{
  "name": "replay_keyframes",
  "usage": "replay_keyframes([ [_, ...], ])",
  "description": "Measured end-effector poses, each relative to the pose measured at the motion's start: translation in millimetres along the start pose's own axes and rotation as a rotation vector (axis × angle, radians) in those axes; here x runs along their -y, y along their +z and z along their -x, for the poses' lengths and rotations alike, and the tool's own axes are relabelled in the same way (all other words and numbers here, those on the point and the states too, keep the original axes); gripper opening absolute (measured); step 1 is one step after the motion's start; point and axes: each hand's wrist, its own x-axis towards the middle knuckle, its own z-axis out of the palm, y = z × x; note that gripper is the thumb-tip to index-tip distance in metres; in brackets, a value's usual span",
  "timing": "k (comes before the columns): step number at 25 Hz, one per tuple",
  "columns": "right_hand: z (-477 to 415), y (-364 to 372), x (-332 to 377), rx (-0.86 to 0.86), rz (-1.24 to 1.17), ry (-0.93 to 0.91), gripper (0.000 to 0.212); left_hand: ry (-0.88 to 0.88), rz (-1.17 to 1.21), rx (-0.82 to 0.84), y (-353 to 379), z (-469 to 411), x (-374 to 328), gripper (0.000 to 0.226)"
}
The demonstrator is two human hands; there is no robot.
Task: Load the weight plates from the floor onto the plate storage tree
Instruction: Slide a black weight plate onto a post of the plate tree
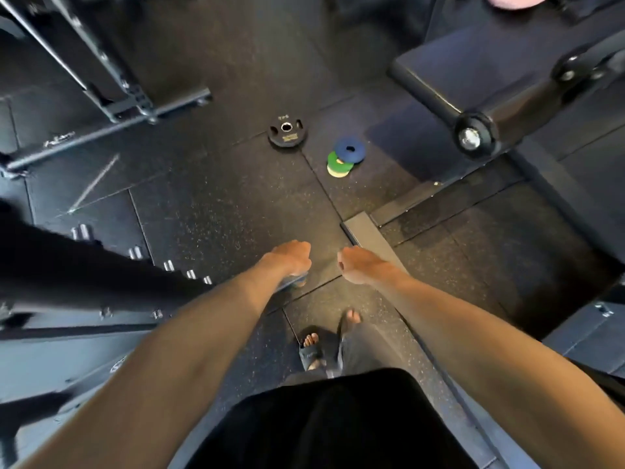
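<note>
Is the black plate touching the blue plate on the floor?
Apart. The head view shows a strip of bare floor between the black plate and the blue plate.

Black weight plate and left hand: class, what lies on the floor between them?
Nothing but bare rubber floor lies between the black weight plate and the left hand, seen in the head view.
</note>
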Motion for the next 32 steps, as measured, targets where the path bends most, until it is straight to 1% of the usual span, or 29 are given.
replay_keyframes([
  [3, -78, -39, -12, 0.052, -0.010, -0.007, 0.025, -0.017, 0.031, 0.020, -51, -60, 2, 0.031],
  [5, -133, -72, -20, 0.094, 0.026, -0.034, 0.026, -0.033, 0.054, 0.029, -86, -105, 10, 0.030],
  [6, -147, -79, -22, 0.087, 0.027, -0.059, 0.026, -0.035, 0.062, 0.020, -95, -116, 14, 0.030],
  [11, -272, -178, -30, 0.168, 0.053, -0.133, 0.030, -0.188, 0.233, 0.011, -196, -222, 42, 0.028],
  [13, -319, -222, -31, 0.145, 0.036, -0.148, 0.029, -0.216, 0.308, -0.027, -239, -260, 51, 0.028],
  [17, -410, -286, -28, 0.179, 0.033, -0.183, 0.023, -0.190, 0.363, -0.019, -307, -336, 77, 0.028],
  [21, -510, -336, -23, 0.193, 0.008, -0.152, 0.021, -0.166, 0.354, 0.026, -363, -435, 122, 0.026],
  [25, -612, -380, -3, 0.194, -0.036, -0.054, 0.026, -0.166, 0.363, 0.087, -415, -531, 182, 0.025],
  [29, -693, -413, 25, 0.174, -0.156, 0.033, 0.027, -0.207, 0.361, 0.130, -456, -594, 234, 0.029],
  [32, -752, -420, 31, 0.163, -0.240, 0.074, 0.025, -0.187, 0.328, 0.187, -475, -642, 258, 0.029],
])
